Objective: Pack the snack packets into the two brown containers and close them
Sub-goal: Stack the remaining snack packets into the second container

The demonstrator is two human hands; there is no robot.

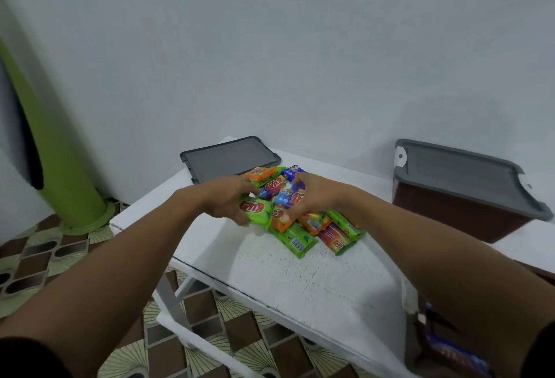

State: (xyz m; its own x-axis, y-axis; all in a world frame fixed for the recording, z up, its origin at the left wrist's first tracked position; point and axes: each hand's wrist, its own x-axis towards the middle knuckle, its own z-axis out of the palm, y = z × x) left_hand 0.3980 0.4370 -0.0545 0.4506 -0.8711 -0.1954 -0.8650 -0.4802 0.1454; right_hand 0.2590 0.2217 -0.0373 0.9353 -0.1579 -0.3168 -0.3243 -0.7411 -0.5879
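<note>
A pile of snack packets [303,227] in green, orange, blue and red lies on the white table [300,281]. My left hand [228,200] grips a green packet [256,211] at the pile's left edge. My right hand [315,197] curls round blue and orange packets [288,197] on top of the pile. A brown container [456,206] with a grey lid [462,173] on it stands at the right. A second grey lid [228,158] lies flat at the table's back, behind the pile. The other brown container is not in view.
A green pillar [60,149] rises from the patterned tile floor [39,257] at the left. A pale wall [300,47] runs close behind the table. Blue packaging [450,350] lies low at the bottom right, beyond the table's near edge.
</note>
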